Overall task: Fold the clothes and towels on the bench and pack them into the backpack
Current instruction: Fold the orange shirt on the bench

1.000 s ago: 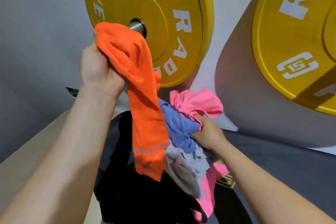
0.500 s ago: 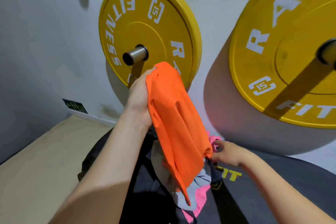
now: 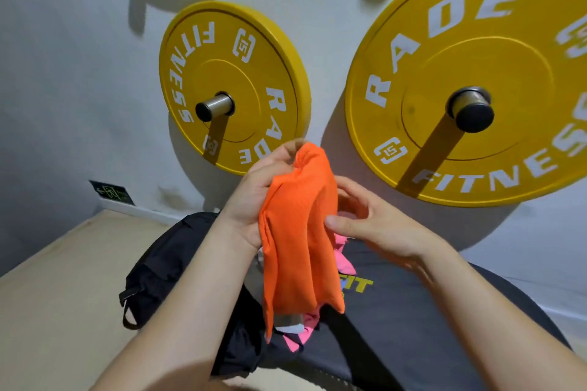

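Observation:
An orange garment hangs bunched in front of me, above the bench. My left hand grips its top edge and left side. My right hand touches the garment's right edge with thumb and fingers curled, apart from the rest of the pile. Under the orange cloth lies a heap of pink clothes and grey cloth on the dark padded bench. A black backpack lies on the bench's left end, partly hidden by my left forearm.
Two yellow weight plates hang on steel pegs on the grey wall: a smaller one just beyond my hands and a larger one to the right. A beige floor spreads at the left. A small dark sign sits low on the wall.
The view has tilted down and back. My left hand lowered the orange garment. My right hand let go of the pile and rose to the garment's right edge.

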Available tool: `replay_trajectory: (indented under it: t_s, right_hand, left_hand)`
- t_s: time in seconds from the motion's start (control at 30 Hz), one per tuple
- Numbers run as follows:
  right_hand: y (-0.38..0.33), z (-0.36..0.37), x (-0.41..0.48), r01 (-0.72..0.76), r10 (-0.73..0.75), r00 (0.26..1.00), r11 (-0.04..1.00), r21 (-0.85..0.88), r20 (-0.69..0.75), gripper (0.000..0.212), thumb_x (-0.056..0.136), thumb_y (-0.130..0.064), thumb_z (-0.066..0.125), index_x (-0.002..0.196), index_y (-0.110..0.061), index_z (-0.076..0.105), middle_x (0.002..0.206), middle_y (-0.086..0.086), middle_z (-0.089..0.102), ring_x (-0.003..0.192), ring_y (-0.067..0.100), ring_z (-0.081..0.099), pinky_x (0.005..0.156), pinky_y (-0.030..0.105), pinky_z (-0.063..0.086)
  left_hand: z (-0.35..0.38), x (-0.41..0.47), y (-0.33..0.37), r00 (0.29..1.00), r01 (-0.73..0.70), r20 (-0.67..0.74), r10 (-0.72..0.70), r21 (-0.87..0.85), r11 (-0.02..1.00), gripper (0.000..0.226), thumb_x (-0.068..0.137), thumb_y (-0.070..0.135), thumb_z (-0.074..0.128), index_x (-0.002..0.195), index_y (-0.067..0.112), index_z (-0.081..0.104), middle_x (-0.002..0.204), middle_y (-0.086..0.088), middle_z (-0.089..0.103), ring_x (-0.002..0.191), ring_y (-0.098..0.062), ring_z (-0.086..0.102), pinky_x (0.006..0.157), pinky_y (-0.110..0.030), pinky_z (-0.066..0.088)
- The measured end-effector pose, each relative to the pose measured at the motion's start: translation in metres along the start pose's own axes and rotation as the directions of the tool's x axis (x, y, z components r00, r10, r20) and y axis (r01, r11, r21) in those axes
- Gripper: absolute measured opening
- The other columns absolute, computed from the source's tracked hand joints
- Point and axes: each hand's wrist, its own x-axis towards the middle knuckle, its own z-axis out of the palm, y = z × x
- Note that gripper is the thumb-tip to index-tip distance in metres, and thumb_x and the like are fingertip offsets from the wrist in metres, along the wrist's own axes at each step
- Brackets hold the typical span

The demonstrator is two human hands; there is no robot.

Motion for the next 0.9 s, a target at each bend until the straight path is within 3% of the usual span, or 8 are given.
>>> replay_trajectory:
  t_s: [0.13, 0.23, 0.33, 0.47, 0.57, 0.63, 0.73, 0.9]
  right_hand:
    - [-0.044, 0.012, -0.037, 0.064, -0.252, 0.799, 0.938, -0.340, -0.546, 0.049, 0.072, -0.050, 0.073, 0.112, -0.035, 0.048, 0.094, -0.001, 0.050, 0.073, 0.005, 0.048, 0.068, 0.012, 0.040]
    - [-0.075, 0.031, -0.073, 0.163, -0.212, 0.910, 0.973, -0.165, -0.357, 0.063, 0.067, -0.050, 0.075, 0.121, -0.041, 0.044, 0.092, -0.009, 0.058, 0.077, 0.006, 0.058, 0.071, 0.024, 0.052]
    - [-0.075, 0.030, -0.087, 0.177, -0.364, 0.786, 0.907, -0.382, -0.500, 0.045, 0.082, -0.016, 0.070, 0.119, -0.034, 0.051, 0.087, -0.010, 0.065, 0.077, 0.003, 0.062, 0.070, 0.023, 0.049]
    - [-0.089, 0.002, -0.107, 0.228, -0.240, 0.691, 0.967, -0.110, -0.682, 0.031, 0.096, -0.001, 0.047, 0.080, -0.021, 0.065, 0.067, -0.010, 0.065, 0.059, 0.000, 0.054, 0.056, 0.017, 0.041]
    - [-0.112, -0.008, -0.128, 0.236, -0.215, 0.699, 0.970, -0.063, -0.682, 0.027, 0.099, -0.008, 0.046, 0.080, -0.018, 0.063, 0.061, -0.012, 0.062, 0.053, -0.001, 0.050, 0.052, 0.015, 0.039]
    - [-0.128, -0.015, -0.144, 0.182, -0.227, 0.727, 0.974, -0.137, -0.648, 0.018, 0.096, -0.031, 0.053, 0.092, -0.019, 0.066, 0.068, -0.010, 0.062, 0.059, 0.001, 0.051, 0.056, 0.017, 0.039]
    - [-0.153, -0.032, -0.171, 0.071, -0.238, 0.880, 0.921, -0.383, -0.410, 0.035, 0.075, -0.051, 0.073, 0.105, -0.034, 0.065, 0.072, 0.006, 0.051, 0.062, 0.012, 0.046, 0.056, 0.028, 0.036]
    - [-0.188, -0.037, -0.192, 0.059, -0.313, 0.900, 0.779, -0.625, -0.305, 0.010, 0.082, -0.028, 0.071, 0.083, -0.018, 0.074, 0.065, -0.004, 0.066, 0.059, 0.001, 0.055, 0.054, 0.016, 0.042]
  left_hand:
    - [0.034, -0.005, 0.015, 0.985, -0.113, -0.131, 0.111, -0.006, 0.994, 0.040, 0.079, -0.007, 0.052, 0.099, 0.022, 0.071, 0.074, -0.006, 0.054, 0.051, -0.009, 0.050, 0.052, -0.022, 0.045]
    - [0.073, -0.013, 0.023, 0.993, -0.114, -0.029, 0.116, 0.062, 0.992, 0.048, 0.067, -0.010, 0.056, 0.108, 0.011, 0.068, 0.080, -0.012, 0.061, 0.070, -0.021, 0.057, 0.068, -0.031, 0.050]
    - [0.108, -0.024, 0.025, 0.979, -0.203, 0.084, 0.185, 0.331, 0.922, 0.069, 0.055, -0.017, 0.049, 0.113, 0.015, 0.066, 0.095, -0.012, 0.063, 0.080, -0.024, 0.056, 0.069, -0.034, 0.048]
    - [0.133, -0.035, 0.031, 0.837, -0.404, 0.225, 0.499, 0.869, 0.285, 0.060, 0.063, -0.001, 0.056, 0.116, 0.026, 0.066, 0.107, 0.002, 0.058, 0.099, -0.012, 0.062, 0.088, -0.032, 0.051]
    - [0.149, -0.042, 0.038, 0.661, -0.449, 0.449, 0.601, 0.878, -0.163, 0.030, 0.075, 0.013, 0.061, 0.102, 0.015, 0.074, 0.092, -0.005, 0.061, 0.087, -0.009, 0.056, 0.076, -0.021, 0.046]
    - [0.158, -0.048, 0.046, 0.658, -0.405, 0.535, 0.531, 0.845, -0.349, 0.020, 0.083, 0.022, 0.060, 0.094, 0.013, 0.075, 0.084, -0.008, 0.063, 0.081, -0.015, 0.056, 0.069, -0.023, 0.039]
    - [0.170, -0.057, 0.056, 0.838, -0.287, 0.379, 0.393, 0.918, -0.274, 0.039, 0.094, 0.042, 0.054, 0.061, 0.021, 0.057, 0.060, 0.003, 0.049, 0.060, -0.013, 0.047, 0.058, -0.032, 0.028]
    - [0.185, -0.078, 0.054, 0.989, -0.125, 0.140, -0.054, 0.967, 0.222, 0.038, 0.073, 0.047, 0.076, 0.061, 0.014, 0.059, 0.053, 0.004, 0.049, 0.048, -0.006, 0.043, 0.047, -0.021, 0.033]
